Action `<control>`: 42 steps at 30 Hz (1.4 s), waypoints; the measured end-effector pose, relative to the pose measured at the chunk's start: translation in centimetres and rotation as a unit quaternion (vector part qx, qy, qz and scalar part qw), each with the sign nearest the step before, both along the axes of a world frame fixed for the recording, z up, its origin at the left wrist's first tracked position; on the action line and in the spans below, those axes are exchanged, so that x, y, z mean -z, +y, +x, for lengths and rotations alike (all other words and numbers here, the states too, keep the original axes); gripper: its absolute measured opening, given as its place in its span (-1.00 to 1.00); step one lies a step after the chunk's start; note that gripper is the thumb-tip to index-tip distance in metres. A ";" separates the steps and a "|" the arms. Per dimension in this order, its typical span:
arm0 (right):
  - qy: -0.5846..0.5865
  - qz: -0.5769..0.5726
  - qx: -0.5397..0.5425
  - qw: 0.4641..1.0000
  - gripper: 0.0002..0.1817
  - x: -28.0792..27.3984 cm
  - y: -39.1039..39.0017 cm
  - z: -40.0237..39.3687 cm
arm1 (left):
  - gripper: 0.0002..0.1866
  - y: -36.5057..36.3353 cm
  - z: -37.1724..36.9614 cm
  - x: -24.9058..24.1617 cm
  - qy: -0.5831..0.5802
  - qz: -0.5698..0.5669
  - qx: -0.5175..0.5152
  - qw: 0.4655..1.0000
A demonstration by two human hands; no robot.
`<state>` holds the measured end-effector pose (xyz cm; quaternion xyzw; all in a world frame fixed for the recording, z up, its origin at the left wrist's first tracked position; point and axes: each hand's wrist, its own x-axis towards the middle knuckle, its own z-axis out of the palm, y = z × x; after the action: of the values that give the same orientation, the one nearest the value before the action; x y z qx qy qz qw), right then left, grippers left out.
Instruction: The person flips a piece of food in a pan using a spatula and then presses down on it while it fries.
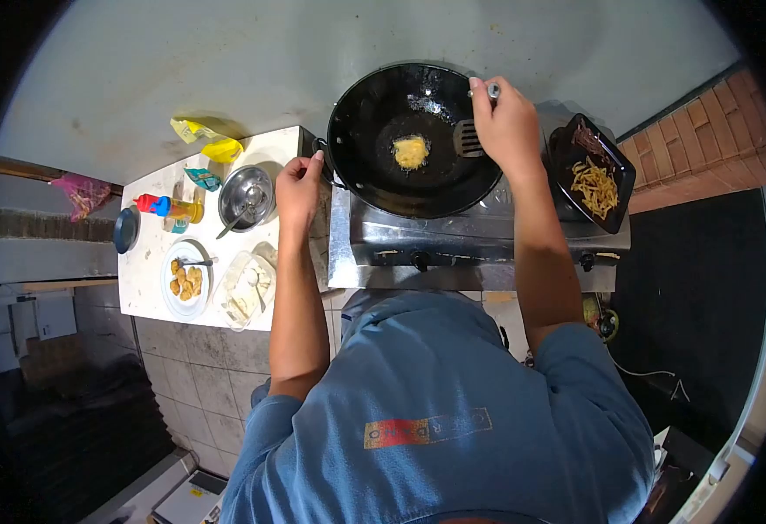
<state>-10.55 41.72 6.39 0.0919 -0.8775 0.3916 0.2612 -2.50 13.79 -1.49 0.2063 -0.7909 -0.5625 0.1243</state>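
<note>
A black wok (374,166) sits on a steel gas stove (453,249). In its middle a yellow fritter (411,151) fries in oil. My left hand (298,189) is closed on the wok's side handle at the left rim. My right hand (507,122) grips the handle of a metal spatula (469,137), whose slotted blade rests inside the wok just right of the fritter, not touching it.
A black square dish (614,183) with fried strips sits on the stove's right side. On the white counter (143,275) stand a steel bowl with a spoon (246,198), a plate of fried pieces (186,280), a container of batter (245,290), a bottle (166,207) and packets.
</note>
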 end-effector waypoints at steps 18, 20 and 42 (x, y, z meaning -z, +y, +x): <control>-0.030 -0.049 -0.065 0.996 -0.68 0.7 -0.8 -0.7 | -0.63 -0.2 0.1 0.2 -0.002 0.003 -0.002 1.000; -0.047 -0.057 -0.063 0.995 -0.68 -0.6 -0.7 0.2 | -0.63 -0.1 0.2 -0.2 -0.014 0.001 -0.002 1.000; -0.006 -0.058 0.037 0.998 -0.73 2.3 0.0 1.2 | -0.65 -1.3 -0.4 -0.8 -0.040 -0.030 0.079 0.996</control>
<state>-9.36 41.71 4.11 0.0419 -0.8577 0.4326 0.2745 -2.89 12.45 -0.73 0.1614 -0.8259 -0.5376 0.0538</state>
